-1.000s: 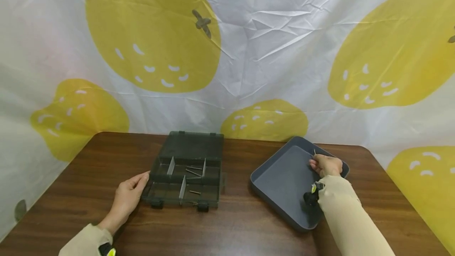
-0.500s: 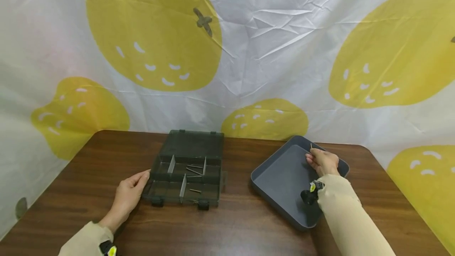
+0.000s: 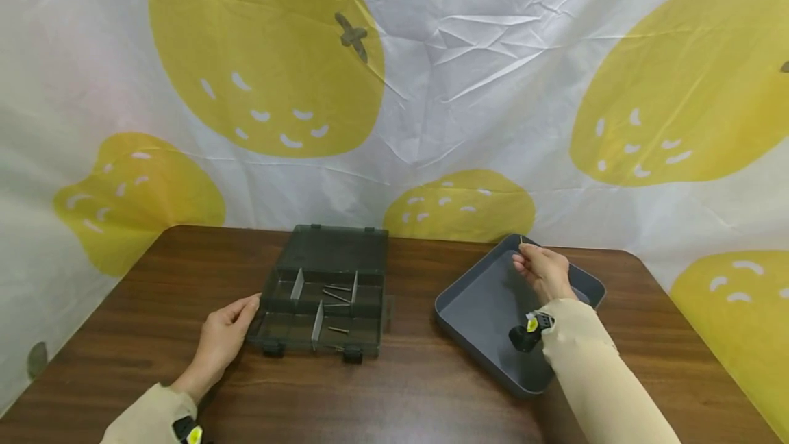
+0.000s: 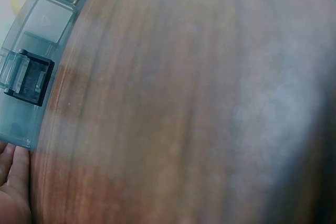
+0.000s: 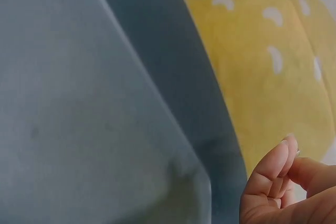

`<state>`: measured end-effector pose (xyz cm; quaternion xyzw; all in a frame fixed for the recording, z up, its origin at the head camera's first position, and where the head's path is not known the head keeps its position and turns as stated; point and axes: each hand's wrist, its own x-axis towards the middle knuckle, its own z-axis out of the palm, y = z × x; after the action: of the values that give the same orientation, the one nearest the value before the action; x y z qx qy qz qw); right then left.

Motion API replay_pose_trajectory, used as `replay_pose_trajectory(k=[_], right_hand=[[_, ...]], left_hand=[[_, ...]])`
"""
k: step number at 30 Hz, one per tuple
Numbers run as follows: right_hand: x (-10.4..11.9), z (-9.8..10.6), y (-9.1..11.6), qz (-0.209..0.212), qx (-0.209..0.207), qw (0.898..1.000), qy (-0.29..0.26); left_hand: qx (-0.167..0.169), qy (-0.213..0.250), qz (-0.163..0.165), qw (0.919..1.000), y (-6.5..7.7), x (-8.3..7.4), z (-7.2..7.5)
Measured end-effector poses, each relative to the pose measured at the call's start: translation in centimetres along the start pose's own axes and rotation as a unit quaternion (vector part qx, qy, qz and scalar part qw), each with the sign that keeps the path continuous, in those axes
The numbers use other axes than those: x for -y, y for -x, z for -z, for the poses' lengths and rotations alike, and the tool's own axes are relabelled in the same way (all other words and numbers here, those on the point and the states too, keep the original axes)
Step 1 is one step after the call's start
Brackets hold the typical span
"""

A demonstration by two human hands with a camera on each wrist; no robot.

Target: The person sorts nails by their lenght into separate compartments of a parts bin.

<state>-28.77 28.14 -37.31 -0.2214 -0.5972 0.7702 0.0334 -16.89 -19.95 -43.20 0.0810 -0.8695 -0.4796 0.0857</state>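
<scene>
A dark, see-through compartment box point(image 3: 331, 250) stands with its lid open toward the curtain. Several screws point(image 3: 337, 329) lie in its compartments, between pale dividers. Against the box's left side rest the straight fingers of my left hand point(image 3: 223, 334); the left wrist view shows those fingers point(image 4: 19, 169) at the corner beside a black latch point(image 4: 32, 77). My right hand point(image 3: 545, 271) is above the far part of a grey square tray point(image 3: 481, 314), pinching a thin screw point(image 3: 520, 240) between thumb and fingertips. In the right wrist view the fingers mostly hide the screw.
Box and tray sit apart on a brown wooden table point(image 3: 407, 389). Close behind the table's far edge hangs a white curtain point(image 3: 419, 122) with yellow fruit prints. A small black device point(image 3: 531, 331) on the right wrist hangs over the tray.
My right hand has risen and moved left over the tray with the pinched screw, toward its far corner. The left hand and the box have stayed put.
</scene>
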Motion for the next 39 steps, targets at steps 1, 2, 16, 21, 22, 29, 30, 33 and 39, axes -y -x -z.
replay_pose_trajectory(k=[1, 2, 16, 21, 22, 29, 30, 33, 39], right_hand=[[0.0, -0.3, 0.1, 0.000, 0.005, 1.000, 0.004], [0.0, -0.5, 0.2, 0.002, 0.010, 1.000, 0.006], [-0.5, -5.1, 2.3, 0.004, 0.076, 0.996, 0.052], [-0.8, -6.8, 3.5, -0.001, 0.103, 0.994, 0.041], [-0.9, -7.2, 3.8, -0.002, 0.107, 0.993, 0.041], [-1.7, -9.4, 5.5, -0.001, 0.140, 0.989, 0.051], [-1.9, -9.7, 5.7, 0.001, 0.145, 0.988, 0.059], [-2.5, -10.6, 6.3, 0.013, 0.163, 0.984, 0.070], [-4.0, -11.9, 7.7, 0.039, 0.215, 0.972, 0.082]], left_hand=[[0.000, 0.000, 0.000, 1.0000, 0.0, 0.0, 0.0], [0.000, 0.000, 0.000, 1.0000, 0.0, 0.0, 0.0], [-0.007, -0.001, -0.005, 1.0000, -0.1, 0.0, 0.0], [-0.003, 0.001, -0.001, 1.0000, -0.1, 0.0, 0.0], [-0.002, 0.001, -0.001, 1.0000, -0.1, 0.0, 0.0], [-0.003, 0.001, -0.001, 1.0000, -0.1, 0.1, 0.0], [-0.003, 0.001, -0.001, 1.0000, -0.1, 0.1, -0.1], [-0.003, 0.002, 0.000, 1.0000, -0.1, 0.1, -0.1], [-0.005, 0.002, -0.002, 1.0000, -0.2, 0.2, -0.1]])
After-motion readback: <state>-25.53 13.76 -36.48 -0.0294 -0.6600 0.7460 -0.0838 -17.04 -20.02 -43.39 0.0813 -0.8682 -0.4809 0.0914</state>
